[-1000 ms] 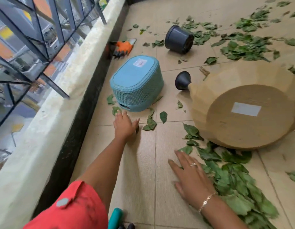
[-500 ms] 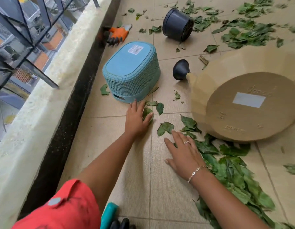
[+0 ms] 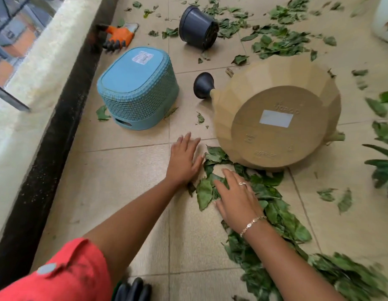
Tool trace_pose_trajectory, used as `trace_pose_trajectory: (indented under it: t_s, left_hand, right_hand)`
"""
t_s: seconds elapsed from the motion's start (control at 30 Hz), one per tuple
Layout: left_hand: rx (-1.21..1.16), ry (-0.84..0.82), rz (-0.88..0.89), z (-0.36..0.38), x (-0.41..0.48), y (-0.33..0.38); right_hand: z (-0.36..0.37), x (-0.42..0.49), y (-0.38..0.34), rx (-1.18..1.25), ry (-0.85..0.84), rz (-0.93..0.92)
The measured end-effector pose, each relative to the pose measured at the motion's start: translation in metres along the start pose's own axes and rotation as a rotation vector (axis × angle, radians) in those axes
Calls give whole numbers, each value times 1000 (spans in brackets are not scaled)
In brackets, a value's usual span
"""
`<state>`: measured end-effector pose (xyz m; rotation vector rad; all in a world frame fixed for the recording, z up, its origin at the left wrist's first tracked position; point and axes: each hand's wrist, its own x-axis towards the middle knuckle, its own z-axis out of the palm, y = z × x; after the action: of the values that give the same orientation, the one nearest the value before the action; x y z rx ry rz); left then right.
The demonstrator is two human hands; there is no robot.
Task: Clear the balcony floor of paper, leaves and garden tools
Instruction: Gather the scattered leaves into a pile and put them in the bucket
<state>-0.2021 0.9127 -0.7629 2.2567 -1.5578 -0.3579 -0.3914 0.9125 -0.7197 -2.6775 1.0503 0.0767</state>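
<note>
Left hand (image 3: 184, 158) flat on the floor (image 3: 114, 192), fingers straight and slightly spread, just beside the leaf pile (image 3: 275, 216). Right hand (image 3: 236, 196) at its 4 o'clock, palm down, fingers spread, pressing the leaves. Pile trails toward 5 o'clock. Tan watering can (image 3: 275, 118) on its side at 1 o'clock, upturned blue basket (image 3: 138, 88) at 11, black pot (image 3: 198, 27) and orange claw glove (image 3: 119, 36) farther back near 12.

green leaves (image 3: 273, 213) heaped on floor, orange glove (image 3: 119, 36) by wall
</note>
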Motion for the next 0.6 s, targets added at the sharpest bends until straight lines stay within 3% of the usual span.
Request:
trace_pose_trajectory:
  t_s: [0.1,0.17,0.23,0.33,0.43,0.6]
  left_hand:
    - [0,-136,146,14,-7,25]
    - [-90,-139,203,25,-28,44]
    - [-276,-140,185,30,-48,58]
    - [-569,-75,80,28,-73,68]
    - [-662,-8,22,28,-92,70]
    - [-706,-107,63,34,-105,98]
  right_hand:
    - [-1,2,0,5,-77,-1]
    - [-3,-11,3,-36,4,7]
    - [1,-31,5,2,161,44]
    - [11,-57,-5,40,241,102]
    - [29,-71,-14,-43,149,81]
    - [45,-78,32,-188,75,41]
